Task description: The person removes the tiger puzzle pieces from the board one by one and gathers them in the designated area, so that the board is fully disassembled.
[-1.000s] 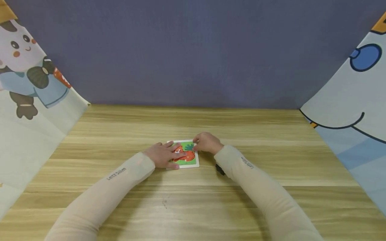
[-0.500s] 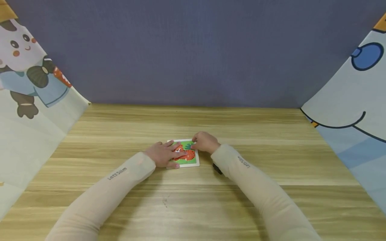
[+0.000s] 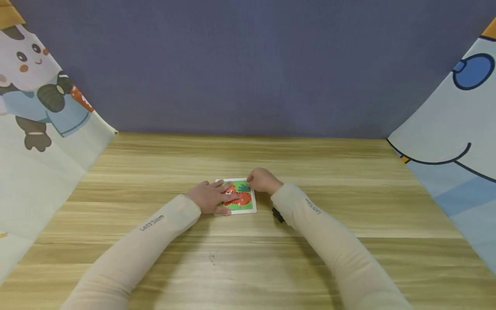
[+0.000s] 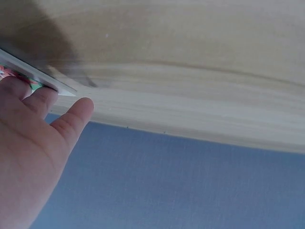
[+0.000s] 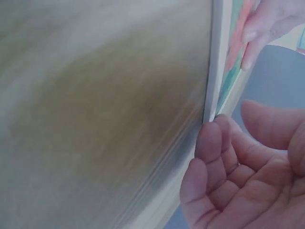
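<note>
A small picture board (image 3: 244, 207) with a white raised frame lies flat near the middle of the table, showing an orange striped tiger and a dark green plant on green. My left hand (image 3: 207, 198) rests on its left side with spread, straight fingers, which cover part of the tiger. At the far right corner, my right hand (image 3: 263, 181) holds the board's edge with curled fingers. In the right wrist view, the fingertips (image 5: 209, 140) meet the frame's corner and the thumb stands apart from it. The left wrist view shows the left hand's fingers (image 4: 43, 98) over the picture.
The wood-grain table (image 3: 162, 159) runs back to a dark blue-grey wall (image 3: 248, 69). Cartoon-printed sheets hang at the left (image 3: 46, 107) and right (image 3: 438, 129). A black object (image 3: 277, 214) shows beneath the right sleeve's cuff.
My right hand's fingers have drawn slightly toward the board's corner, and the thumb shows less over the picture. My left hand stays in place on the board.
</note>
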Action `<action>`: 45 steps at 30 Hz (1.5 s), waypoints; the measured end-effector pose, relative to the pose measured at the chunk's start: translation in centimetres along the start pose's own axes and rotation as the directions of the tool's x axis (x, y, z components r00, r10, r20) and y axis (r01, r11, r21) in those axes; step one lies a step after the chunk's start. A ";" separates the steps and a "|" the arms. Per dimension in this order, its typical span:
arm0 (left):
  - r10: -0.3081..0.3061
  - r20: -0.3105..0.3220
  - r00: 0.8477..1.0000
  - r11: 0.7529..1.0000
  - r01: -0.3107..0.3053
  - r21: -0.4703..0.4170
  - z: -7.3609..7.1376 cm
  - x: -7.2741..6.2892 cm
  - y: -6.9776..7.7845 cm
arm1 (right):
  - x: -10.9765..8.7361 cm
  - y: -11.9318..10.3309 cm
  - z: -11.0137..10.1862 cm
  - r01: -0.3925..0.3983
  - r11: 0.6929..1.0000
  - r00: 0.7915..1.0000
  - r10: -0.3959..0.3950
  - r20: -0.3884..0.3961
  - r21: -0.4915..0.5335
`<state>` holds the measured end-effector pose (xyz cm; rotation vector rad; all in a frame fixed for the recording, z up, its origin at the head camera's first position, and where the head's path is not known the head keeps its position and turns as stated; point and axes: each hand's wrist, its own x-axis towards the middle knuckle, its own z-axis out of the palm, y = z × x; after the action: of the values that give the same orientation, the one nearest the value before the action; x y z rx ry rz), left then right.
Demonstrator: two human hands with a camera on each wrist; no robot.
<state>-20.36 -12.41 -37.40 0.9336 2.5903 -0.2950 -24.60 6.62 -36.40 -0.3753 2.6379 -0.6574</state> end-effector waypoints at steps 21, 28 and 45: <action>0.005 0.000 1.000 0.999 -0.005 -0.048 -0.1 -0.2 1.2 | -1.0 0.2 0.5 -0.017 0.991 1.000 0.013 -0.026 -0.132; -0.003 0.033 0.999 0.998 0.005 -0.068 -0.4 -0.3 1.1 | -1.1 0.2 0.7 -0.005 0.991 1.000 0.002 -0.020 -0.131; 0.023 -0.028 0.999 0.999 -0.024 -0.046 -0.2 0.0 0.7 | -0.6 0.1 0.4 0.035 0.997 0.999 -0.036 -0.017 -0.073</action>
<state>-19.90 -11.81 -37.22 0.9578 2.5970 -0.2166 -23.91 6.78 -36.62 -0.4400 2.6835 -0.5791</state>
